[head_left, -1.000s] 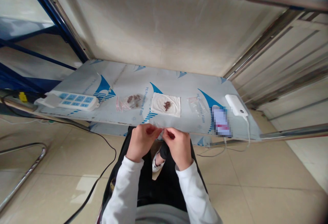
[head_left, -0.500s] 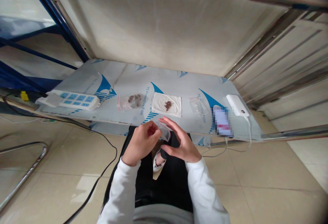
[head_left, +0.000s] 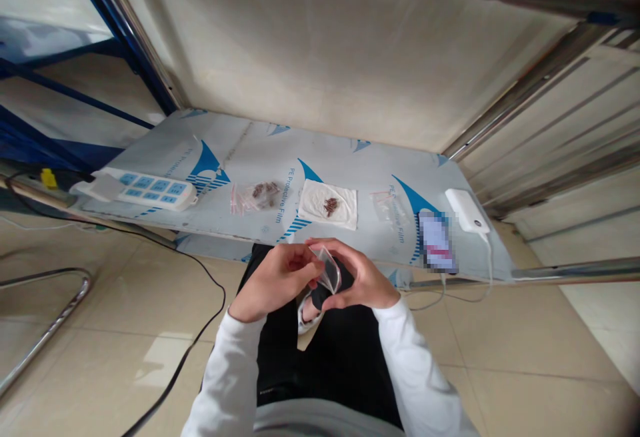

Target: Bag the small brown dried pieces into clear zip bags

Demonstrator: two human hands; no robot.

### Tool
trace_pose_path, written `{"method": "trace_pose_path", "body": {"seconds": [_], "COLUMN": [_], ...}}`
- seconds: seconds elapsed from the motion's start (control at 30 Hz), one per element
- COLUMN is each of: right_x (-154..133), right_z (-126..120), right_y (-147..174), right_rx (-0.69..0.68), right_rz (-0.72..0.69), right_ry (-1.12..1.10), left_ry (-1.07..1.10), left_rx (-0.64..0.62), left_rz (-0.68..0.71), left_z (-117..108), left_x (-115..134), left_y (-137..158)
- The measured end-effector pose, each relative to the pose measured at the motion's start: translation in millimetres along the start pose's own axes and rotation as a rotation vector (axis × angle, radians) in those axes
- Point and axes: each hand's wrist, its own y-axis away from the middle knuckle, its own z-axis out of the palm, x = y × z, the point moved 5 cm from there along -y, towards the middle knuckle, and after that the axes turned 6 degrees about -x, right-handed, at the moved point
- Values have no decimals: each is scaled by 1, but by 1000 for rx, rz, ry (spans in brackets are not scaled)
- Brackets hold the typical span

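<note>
Just in front of the shelf edge, my left hand (head_left: 280,277) pinches a small clear zip bag (head_left: 330,273) between thumb and fingers. The bag stands tilted and nothing shows inside it. My right hand (head_left: 363,276) is curved around the bag's other side, thumb and fingers apart, the fingertips close to its upper edge; whether they touch it I cannot tell. Beyond my hands, a pile of small brown screw-like pieces (head_left: 331,206) lies on a white cloth (head_left: 310,209). To its left lies a filled clear bag (head_left: 257,196) with similar pieces. Flat clear bags (head_left: 387,209) lie to the right.
The film-covered shelf (head_left: 250,147) carries a white power strip (head_left: 150,189) at left. A phone (head_left: 436,240) and a white power bank (head_left: 466,210) with a cable lie at right. A black cable (head_left: 213,330) trails across the floor.
The bag has been raised and tilted to the right between my hands, and more of it shows. My right hand has curled closer around it; my left hand has shifted slightly.
</note>
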Motion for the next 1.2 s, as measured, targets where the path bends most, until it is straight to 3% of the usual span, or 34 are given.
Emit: {"method": "trace_pose_path", "body": {"seconds": [0.17,0.3,0.43,0.6,0.77,0.87,0.97,1.07,1.2], "right_x": [8,9,2,-7,19,41,56,61,64], "right_z": [2,0,-2,-4,-47,-90,-120,-131,-124], "right_y": [10,13,10,6,-9,-33,-63,-91,-117], "right_rx": [147,247,250,250,257,181,-52,-230,-344], "right_rz": [60,82,112,82,119,249,455,601,654], "right_ry": [73,131,251,341,425,634,1053,1343,1499], "left_ry": [-34,-318,-578,-739,-733,-688,-669,-650,-640], "left_rx": [47,222,432,560,710,740,722,690,667], "left_rz": [-59,-83,-45,-19,-51,-84,-110,-111,-144], "left_z": [-3,-11,-17,-19,-35,-46,-53,-55,-59], "left_x": [-1,12,30,41,48,46,41,37,33], "left_y": [0,6,18,25,33,38,39,37,37]}}
